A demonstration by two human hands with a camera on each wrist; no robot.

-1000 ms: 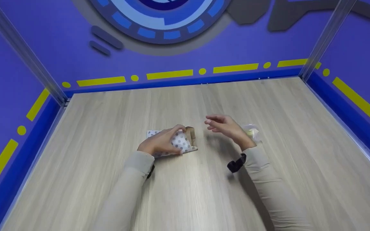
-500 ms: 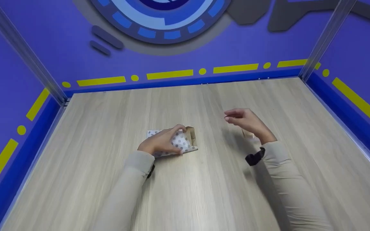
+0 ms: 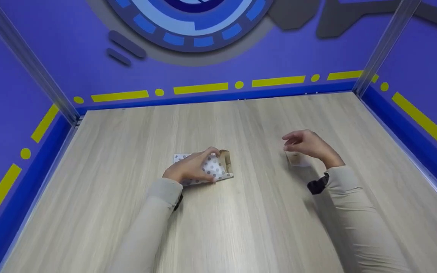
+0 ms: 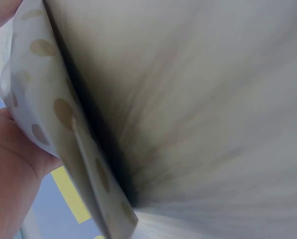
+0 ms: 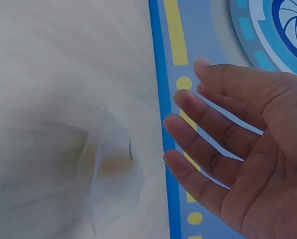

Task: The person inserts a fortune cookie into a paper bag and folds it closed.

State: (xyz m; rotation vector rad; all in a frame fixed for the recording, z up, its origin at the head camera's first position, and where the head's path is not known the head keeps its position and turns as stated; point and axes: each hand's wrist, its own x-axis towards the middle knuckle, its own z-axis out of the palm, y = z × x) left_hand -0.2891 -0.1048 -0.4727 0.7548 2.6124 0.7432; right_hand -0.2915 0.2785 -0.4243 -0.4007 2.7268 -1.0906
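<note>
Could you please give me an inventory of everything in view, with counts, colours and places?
Paper bag: 1, white with grey-brown dots, brown inside, flat on the table
See-through packet: 1, pale with a brownish patch, on the table near the right hand
Table: 1, light wood, below everything
Walls: 3, purple-blue with yellow markings, back and both sides
Round emblem: 1, mostly blue, back wall
Metal posts: 2, grey, back corners
Wrist straps: 2, black, at the cuffs
Sleeves: 2, beige, on both arms
Left hand: 1, bare, gripping the bag
Right hand: 1, bare, holding nothing
</note>
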